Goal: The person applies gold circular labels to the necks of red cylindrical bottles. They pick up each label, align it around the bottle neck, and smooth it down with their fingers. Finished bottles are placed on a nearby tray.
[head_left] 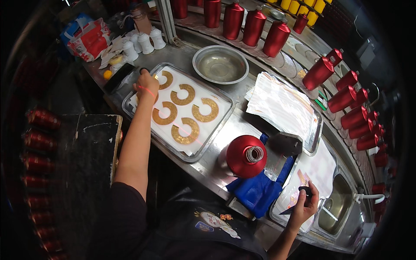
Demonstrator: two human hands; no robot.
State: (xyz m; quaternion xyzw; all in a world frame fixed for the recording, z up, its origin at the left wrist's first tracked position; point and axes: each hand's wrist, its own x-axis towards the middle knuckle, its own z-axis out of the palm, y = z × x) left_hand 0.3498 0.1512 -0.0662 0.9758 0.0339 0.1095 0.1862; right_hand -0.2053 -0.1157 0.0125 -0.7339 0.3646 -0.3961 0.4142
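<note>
My left hand (pixel 146 85) reaches to the far left corner of a metal tray (pixel 194 157). Its fingers are bent together, with something black at their tips; what they grip is hidden. On white sheets in the tray lie several gold C-shaped decals (pixel 185 131). At the lower right, my right hand (pixel 305 203) curls over a tray of printed sheets (pixel 327 160), fingers round a dark, flat, scraper-like piece (pixel 287 211); a black cover shows at a fingertip. Between my hands a red metal bottle (pixel 242 161) stands uncapped beside a blue cloth (pixel 255 195).
A metal basin (pixel 221 65) of liquid sits behind the decal tray. Papers (pixel 281 102) fill another tray at right, near a dark block (pixel 284 144). Several red bottles (pixel 276 39) line the curved conveyor. A sink (pixel 336 212) is at far right; white bottles (pixel 145 44) stand at back left.
</note>
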